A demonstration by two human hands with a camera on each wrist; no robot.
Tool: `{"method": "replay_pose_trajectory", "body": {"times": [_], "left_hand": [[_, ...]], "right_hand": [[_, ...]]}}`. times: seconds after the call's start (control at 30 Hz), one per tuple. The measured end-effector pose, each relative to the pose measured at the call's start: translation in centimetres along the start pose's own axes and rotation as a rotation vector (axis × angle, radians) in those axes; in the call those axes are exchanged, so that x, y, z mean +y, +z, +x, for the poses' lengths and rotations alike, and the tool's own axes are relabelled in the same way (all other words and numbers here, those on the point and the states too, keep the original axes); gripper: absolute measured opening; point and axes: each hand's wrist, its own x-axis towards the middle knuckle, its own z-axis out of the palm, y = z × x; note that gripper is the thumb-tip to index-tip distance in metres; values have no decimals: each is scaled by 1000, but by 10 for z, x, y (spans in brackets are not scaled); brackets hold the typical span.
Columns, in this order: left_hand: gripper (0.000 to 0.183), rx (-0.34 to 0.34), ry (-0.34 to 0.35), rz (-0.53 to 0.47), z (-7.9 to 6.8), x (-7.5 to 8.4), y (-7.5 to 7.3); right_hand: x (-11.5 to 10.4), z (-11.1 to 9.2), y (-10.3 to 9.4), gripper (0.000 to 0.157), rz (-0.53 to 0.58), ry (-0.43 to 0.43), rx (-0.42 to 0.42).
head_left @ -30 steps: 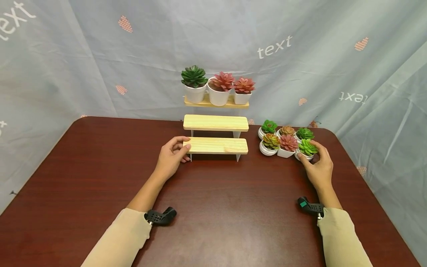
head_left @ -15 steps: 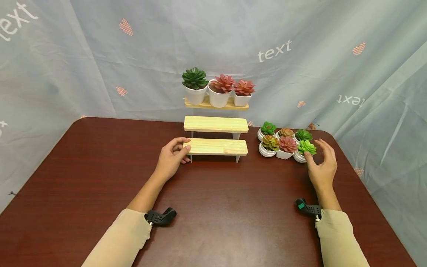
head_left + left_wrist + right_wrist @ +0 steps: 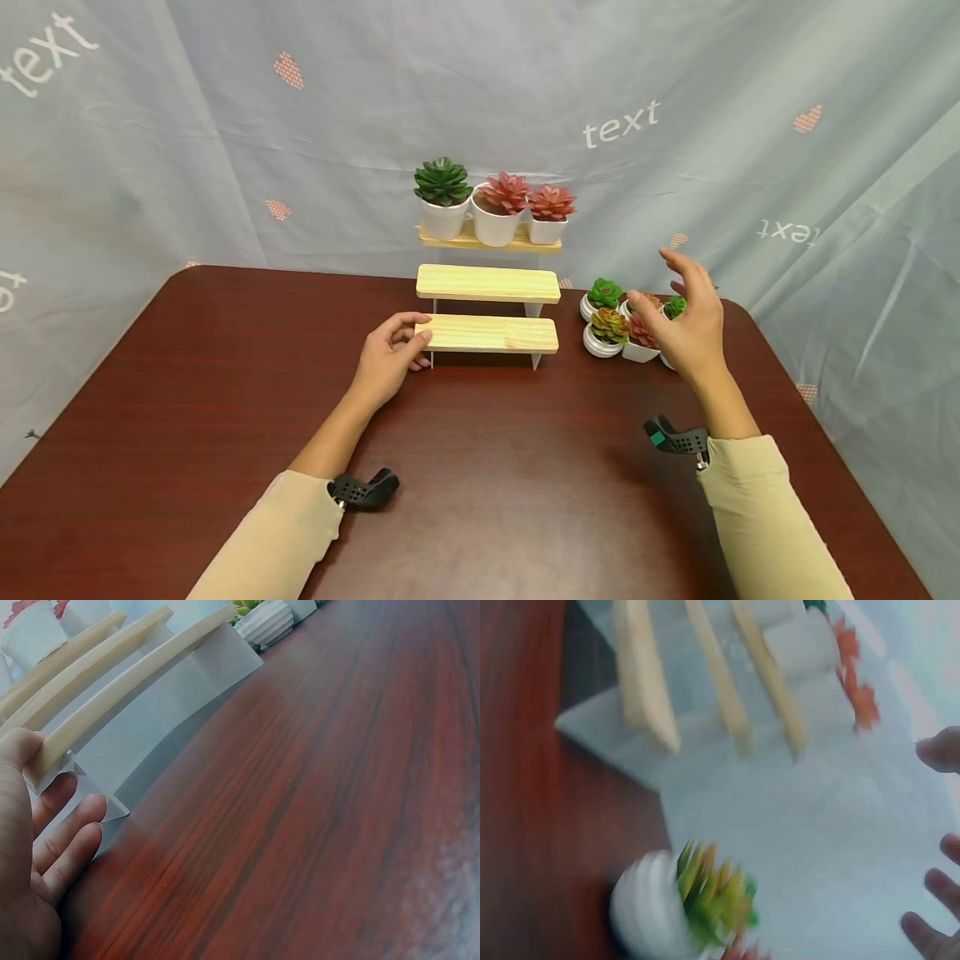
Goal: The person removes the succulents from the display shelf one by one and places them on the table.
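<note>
A three-tier plant stand (image 3: 487, 334) with pale wooden boards and clear side panels stands at the back middle of the table. My left hand (image 3: 384, 360) holds the left end of its lowest board, thumb on top; in the left wrist view the fingers (image 3: 71, 834) curl below the board. My right hand (image 3: 692, 327) is raised with fingers spread and nothing in it, overlapping a group of small potted succulents (image 3: 609, 326) at the right. It partly hides several of them, the bright green one included. The right wrist view is blurred.
On the top board stand a dark green succulent (image 3: 443, 200) and two pink succulents (image 3: 497, 208) in white pots. The middle board (image 3: 487, 283) and lowest board carry nothing. A grey curtain (image 3: 360, 108) hangs behind the brown table (image 3: 480, 467).
My right hand has let go of the bright green succulent at the front right of the group, then moved up and left over the pots. The left hand stays on the stand.
</note>
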Motion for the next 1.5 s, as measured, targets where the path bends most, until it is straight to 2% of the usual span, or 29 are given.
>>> {"method": "replay_pose_trajectory", "body": {"times": [0.07,0.13,0.3,0.4,0.5,0.73,0.83,1.0,1.17,1.3,1.5], "left_hand": [[31,-4,-2,3,-1,0,-1],[32,-15,-14,3,-3,9,-2],[33,-37,-38,-3,-10,34,-5],[33,-40,-40,-7,-10,34,-5],[32,-40,-49,-8,-9,33,-3],[34,-29,-62,-10,0,6,-3],[34,-20,-50,-11,1,2,-2],[33,-13,-32,-10,0,2,-2],[32,-8,-19,-10,1,1,-2],[31,-4,-18,-7,0,1,-3],[31,-4,-10,-5,-1,1,-2]], "right_hand": [[-9,12,6,63,32,6,-58],[-17,24,13,63,69,0,-100],[-25,49,32,60,109,-33,-143],[-28,62,40,60,82,-41,-173],[-32,73,49,64,45,-47,-213],[-37,92,70,72,-11,-25,-286],[-37,97,77,71,-33,-31,-305],[-38,104,87,66,-40,-24,-320],[-39,105,94,64,-1,20,-308],[-40,104,101,64,9,45,-272],[-41,101,107,61,-22,28,-199]]}}
